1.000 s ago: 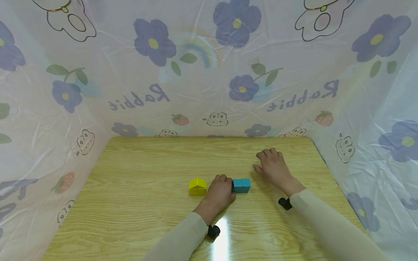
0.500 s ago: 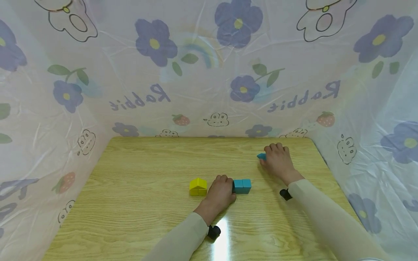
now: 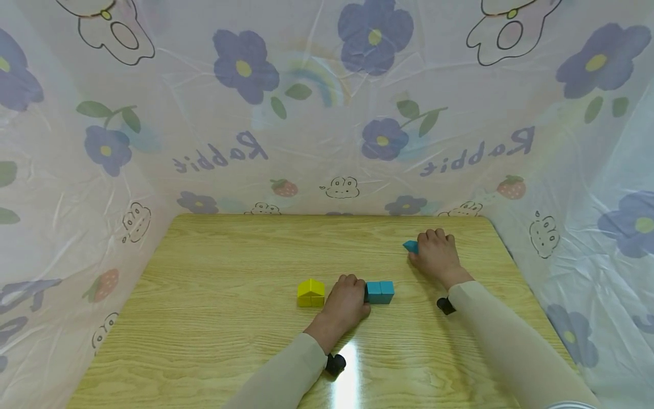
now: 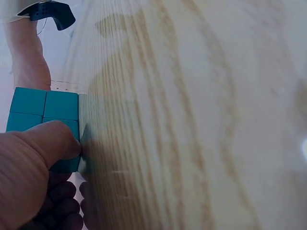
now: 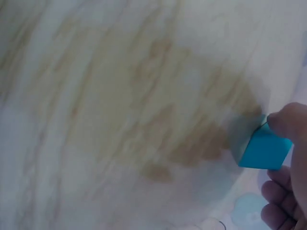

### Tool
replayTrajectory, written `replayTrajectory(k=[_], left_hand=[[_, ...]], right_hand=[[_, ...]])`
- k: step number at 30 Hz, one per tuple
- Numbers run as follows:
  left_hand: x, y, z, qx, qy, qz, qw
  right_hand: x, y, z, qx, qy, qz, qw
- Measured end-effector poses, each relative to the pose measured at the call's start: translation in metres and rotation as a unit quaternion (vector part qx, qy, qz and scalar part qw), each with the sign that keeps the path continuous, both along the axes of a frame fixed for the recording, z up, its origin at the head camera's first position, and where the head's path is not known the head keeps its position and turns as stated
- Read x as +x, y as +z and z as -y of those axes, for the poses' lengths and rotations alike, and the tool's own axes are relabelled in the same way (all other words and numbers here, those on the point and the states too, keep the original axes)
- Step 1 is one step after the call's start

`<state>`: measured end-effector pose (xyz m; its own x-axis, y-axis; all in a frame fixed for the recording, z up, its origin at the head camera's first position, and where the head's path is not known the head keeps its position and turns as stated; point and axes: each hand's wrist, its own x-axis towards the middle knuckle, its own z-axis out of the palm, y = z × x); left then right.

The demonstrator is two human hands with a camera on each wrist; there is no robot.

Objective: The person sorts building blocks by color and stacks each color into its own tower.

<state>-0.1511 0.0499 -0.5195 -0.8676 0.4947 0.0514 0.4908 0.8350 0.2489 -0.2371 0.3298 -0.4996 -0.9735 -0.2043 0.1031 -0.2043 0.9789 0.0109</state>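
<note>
My left hand [image 3: 343, 305] grips the left end of a set of blue cube blocks [image 3: 380, 292] standing at the middle of the table. In the left wrist view, the thumb presses the near face of these stacked blocks [image 4: 61, 103], and the other fingers curl at the far side. Farther back and to the right, my right hand [image 3: 437, 257] pinches a blue triangular block [image 3: 410, 246]. Its pointed end shows past the fingers; the rest is covered by the hand. The right wrist view has this block [image 5: 266, 149] between thumb and fingers, close to the tabletop.
Left of my left hand stands a small house shape of yellow blocks [image 3: 310, 294] with a triangular top. The wooden table [image 3: 219, 329] ends at a patterned cloth wall [image 3: 306, 142] behind and at both sides. A light glare lies near the front.
My right hand moved right and took hold of the blue triangular block, then shifted very slightly. The left hand keeps its grip on the blue cube blocks and stays in place.
</note>
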Motion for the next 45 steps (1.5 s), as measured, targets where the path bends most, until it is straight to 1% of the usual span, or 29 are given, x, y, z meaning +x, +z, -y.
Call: replayTrajectory(k=[2, 6, 14, 18, 21, 25, 29, 34, 37, 40, 45], left_hand=[[0.000, 0.000, 0.000, 0.000, 0.000, 0.001, 1.0000], [0.001, 0.001, 0.000, 0.001, 0.000, 0.002, 1.0000], [0.000, 0.001, 0.000, -0.006, -0.004, -0.007, 1.0000], [0.000, 0.001, 0.000, -0.005, -0.004, -0.011, 0.9999], [0.000, 0.001, 0.000, -0.005, -0.003, -0.014, 0.9999], [0.000, 0.002, 0.001, -0.006, -0.002, -0.015, 0.9999], [-0.001, 0.002, 0.001, 0.001, -0.002, -0.011, 0.9999], [-0.001, 0.002, 0.001, 0.008, -0.004, -0.016, 0.9998], [-0.001, 0.002, 0.001, 0.011, -0.004, -0.011, 0.9999], [-0.001, 0.003, 0.001, 0.012, -0.004, -0.006, 0.9999], [-0.001, 0.003, 0.000, 0.009, -0.004, -0.005, 0.9999]], right_hand=[[0.000, -0.002, 0.000, -0.001, 0.001, 0.001, 1.0000], [-0.001, -0.003, 0.003, -0.020, 0.008, 0.012, 0.9997], [0.002, 0.001, 0.009, -0.041, 0.049, 0.028, 0.9976], [0.004, 0.004, 0.010, -0.045, 0.081, 0.019, 0.9956], [0.007, 0.009, 0.014, -0.043, 0.113, 0.001, 0.9927], [0.017, 0.021, 0.024, -0.053, 0.152, -0.022, 0.9867], [0.031, 0.034, 0.037, -0.076, 0.184, -0.027, 0.9796], [0.045, 0.047, 0.049, -0.085, 0.208, -0.033, 0.9739], [0.052, 0.054, 0.055, -0.090, 0.223, -0.035, 0.9700], [0.060, 0.058, 0.058, -0.090, 0.239, -0.032, 0.9663], [0.069, 0.057, 0.060, -0.082, 0.254, -0.021, 0.9635]])
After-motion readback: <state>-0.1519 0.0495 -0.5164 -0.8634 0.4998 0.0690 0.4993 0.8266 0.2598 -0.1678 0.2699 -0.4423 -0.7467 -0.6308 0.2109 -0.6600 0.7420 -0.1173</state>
